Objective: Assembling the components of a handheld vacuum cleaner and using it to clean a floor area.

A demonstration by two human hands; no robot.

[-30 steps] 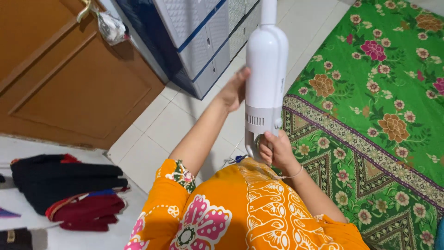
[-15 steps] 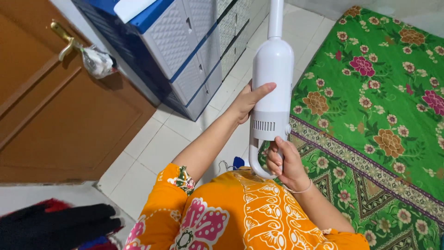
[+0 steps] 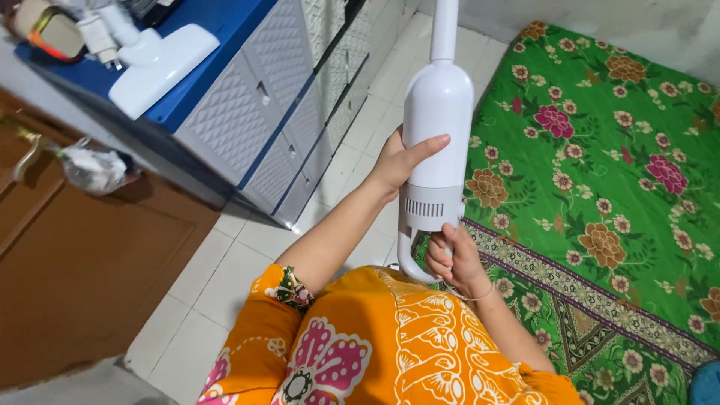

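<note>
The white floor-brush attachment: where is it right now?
In the head view it lies upper left, on the blue top of the drawer cabinet, the white floor-brush attachment resting beside small items near the cabinet's corner, apart from both hands.

A white plastic cordless stick vacuum cleaner (image 3: 437,127) stands nearly upright at frame centre, its slim tube running off toward 12 o'clock. The rounded, bottle-shaped body widens to a pale grey vented band, below which a curved loop handle hooks toward 6 o'clock, above white floor tiles.
</note>
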